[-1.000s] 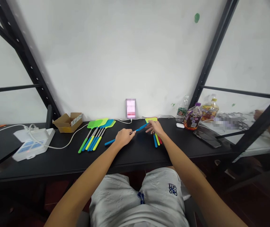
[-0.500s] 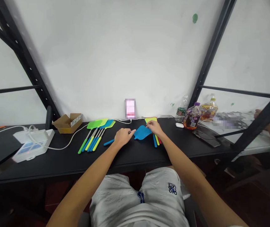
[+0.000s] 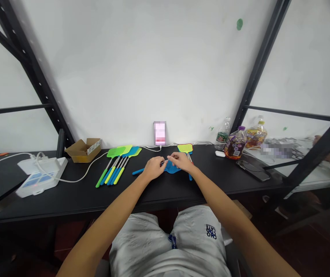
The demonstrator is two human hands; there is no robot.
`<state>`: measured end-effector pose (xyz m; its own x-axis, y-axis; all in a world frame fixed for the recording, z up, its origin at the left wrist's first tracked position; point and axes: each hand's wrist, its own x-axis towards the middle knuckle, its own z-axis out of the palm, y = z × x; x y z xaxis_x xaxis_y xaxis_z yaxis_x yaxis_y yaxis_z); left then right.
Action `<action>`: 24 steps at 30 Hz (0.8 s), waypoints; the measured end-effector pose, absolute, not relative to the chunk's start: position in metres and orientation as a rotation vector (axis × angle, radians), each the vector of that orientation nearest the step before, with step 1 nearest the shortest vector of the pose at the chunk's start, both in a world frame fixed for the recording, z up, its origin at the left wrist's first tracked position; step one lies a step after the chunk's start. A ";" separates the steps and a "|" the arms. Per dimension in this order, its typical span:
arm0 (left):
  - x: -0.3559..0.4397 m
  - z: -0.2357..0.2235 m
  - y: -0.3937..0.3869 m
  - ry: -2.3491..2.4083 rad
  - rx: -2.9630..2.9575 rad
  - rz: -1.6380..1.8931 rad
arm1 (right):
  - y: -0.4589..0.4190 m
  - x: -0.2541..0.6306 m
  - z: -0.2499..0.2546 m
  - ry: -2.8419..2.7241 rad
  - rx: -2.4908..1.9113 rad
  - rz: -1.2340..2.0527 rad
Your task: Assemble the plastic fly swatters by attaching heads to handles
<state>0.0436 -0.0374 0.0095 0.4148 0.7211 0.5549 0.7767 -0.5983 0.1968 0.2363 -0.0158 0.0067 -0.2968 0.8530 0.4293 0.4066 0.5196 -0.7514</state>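
A blue fly swatter (image 3: 171, 168) lies crosswise in front of me, its mesh head to the right and its blue handle sticking out to the left. My left hand (image 3: 153, 168) is closed around its thin shaft. My right hand (image 3: 181, 161) is closed too, fingertips pinched at the neck where shaft and head meet, and it covers part of the mesh. Just behind it is a small group of fly swatters (image 3: 185, 148), the top head yellow-green with a red edge beneath. Their handles are mostly hidden by my right hand and wrist.
To the left lies a row of green, yellow and blue fly swatters (image 3: 115, 165). Beyond are an open cardboard box (image 3: 84, 151) and a white power strip (image 3: 42, 177) with cables. A phone (image 3: 159, 133) leans on the wall. Bottles (image 3: 236, 142) and a dark phone (image 3: 253, 170) are right.
My right hand has moved left and down from the far edge of the blue head to the neck, close to my left hand. The blue head now sits lower, partly covered.
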 end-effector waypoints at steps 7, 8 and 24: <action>0.043 0.007 -0.035 -1.294 -2.561 -1.018 | -0.017 0.228 0.004 -2.020 -0.953 0.746; 0.043 0.007 -0.035 -1.307 -2.550 -1.007 | -0.017 0.229 0.005 -2.001 -0.954 0.770; 0.037 0.010 -0.031 -1.489 -2.556 -0.883 | 0.001 0.252 0.014 -1.297 -1.155 0.611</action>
